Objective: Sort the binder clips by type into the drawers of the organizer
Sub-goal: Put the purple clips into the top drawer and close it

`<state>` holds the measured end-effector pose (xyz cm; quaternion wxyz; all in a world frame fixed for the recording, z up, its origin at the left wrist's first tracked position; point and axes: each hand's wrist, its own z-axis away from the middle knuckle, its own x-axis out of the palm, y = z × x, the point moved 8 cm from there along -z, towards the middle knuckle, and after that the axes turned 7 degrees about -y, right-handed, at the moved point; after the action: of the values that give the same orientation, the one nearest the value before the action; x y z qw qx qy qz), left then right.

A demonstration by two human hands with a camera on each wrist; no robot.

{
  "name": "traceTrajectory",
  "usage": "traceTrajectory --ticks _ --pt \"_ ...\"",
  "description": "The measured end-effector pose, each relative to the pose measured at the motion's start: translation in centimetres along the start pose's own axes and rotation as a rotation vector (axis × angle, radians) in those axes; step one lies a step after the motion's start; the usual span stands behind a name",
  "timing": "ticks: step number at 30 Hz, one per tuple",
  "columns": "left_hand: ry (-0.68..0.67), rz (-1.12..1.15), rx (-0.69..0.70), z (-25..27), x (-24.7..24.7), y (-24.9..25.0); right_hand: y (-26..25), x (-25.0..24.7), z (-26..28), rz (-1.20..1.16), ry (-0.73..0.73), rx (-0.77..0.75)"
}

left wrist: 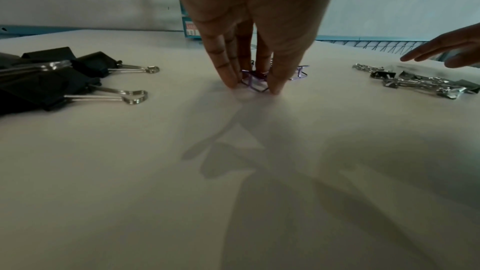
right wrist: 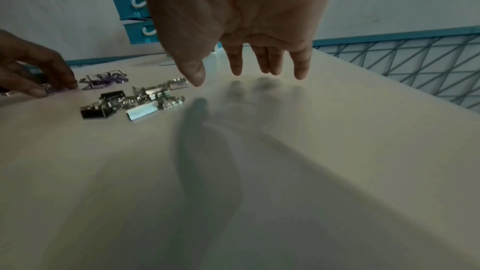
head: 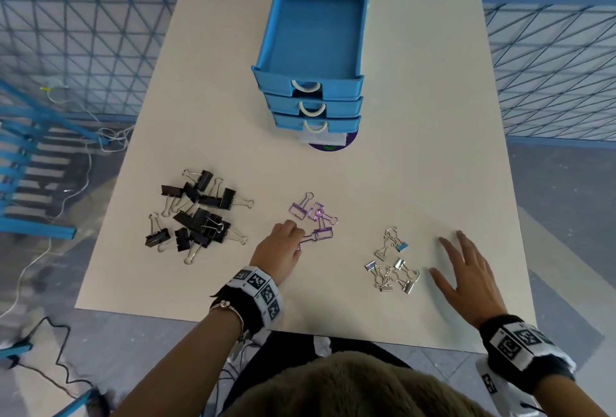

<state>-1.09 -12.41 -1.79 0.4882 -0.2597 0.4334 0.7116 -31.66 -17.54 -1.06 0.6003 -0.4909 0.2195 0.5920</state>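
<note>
Several purple clips (head: 315, 216) lie tangled at 12 o'clock of the left hand (head: 280, 251), whose grip pinches one, so neighbours may drag along; the right hand (head: 466, 278) hovers flat, empty.

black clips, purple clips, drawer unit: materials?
black clips: likely painted sheet steel, matte bodies; bare shiny wire handles.
purple clips: look like thin coated metal wire, open-frame bodies, glossy violet sheen; the left hand pinches one.
drawer unit: probably moulded plastic, uniform satin blue, white loop pulls, cream top.
</note>
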Motion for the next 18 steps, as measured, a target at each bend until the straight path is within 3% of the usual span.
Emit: traceTrajectory --ticks 3,6,9,14,18 --pt "-0.014 0.006 0.001 -0.2 -0.3 -0.4 0.6 1.0 0.4 0.005 -0.004 0.029" --pt "0.083 0.103 0.01 0.1 -2.3 -0.5 0.6 1.5 0.3 -0.001 0.004 0.063" --pt "0.295 0.228 0.112 0.7 -6.8 0.4 0.5 1.9 0.2 -0.023 0.001 0.095" --pt "0.71 0.334 0.274 1.0 -19.5 3.4 0.3 2.1 0.1 -0.043 -0.007 0.126" --pt "0.858 0.278 0.258 -1.8 -27.0 4.2 0.3 2.2 -0.1 -0.035 -0.026 0.141"
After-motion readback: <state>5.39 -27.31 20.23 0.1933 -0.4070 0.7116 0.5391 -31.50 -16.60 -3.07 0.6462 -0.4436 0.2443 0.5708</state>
